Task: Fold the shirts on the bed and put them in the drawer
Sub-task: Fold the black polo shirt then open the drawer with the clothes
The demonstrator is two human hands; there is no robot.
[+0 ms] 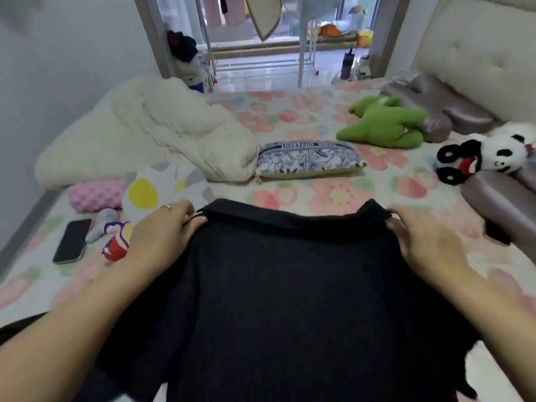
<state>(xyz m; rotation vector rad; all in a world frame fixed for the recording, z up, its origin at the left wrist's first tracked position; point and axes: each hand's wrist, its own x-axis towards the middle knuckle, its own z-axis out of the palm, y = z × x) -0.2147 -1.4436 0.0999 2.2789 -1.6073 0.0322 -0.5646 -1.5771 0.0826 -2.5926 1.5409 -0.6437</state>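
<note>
Fingers (200,220) pinching black shirt (290,285), arms outstretched

A black shirt (275,285) on a bed sheet (333,195) patterned with pink flowers and strawberries; beyond, a cream quilt (150,132), green plush toy (385,123), black-and-white panda (493,153).

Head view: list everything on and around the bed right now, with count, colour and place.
shirt: one, black, spread at near edge
quilt: one, cream, bunched far left
pouch: one, blue-white print, centre
green plush: one, far right
panda plush: one, black-white, right edge
phone: one, dark, near left
pink cushion: one, left
left hand: gripping shirt's top left corner
right hand: gripping top right corner
</note>
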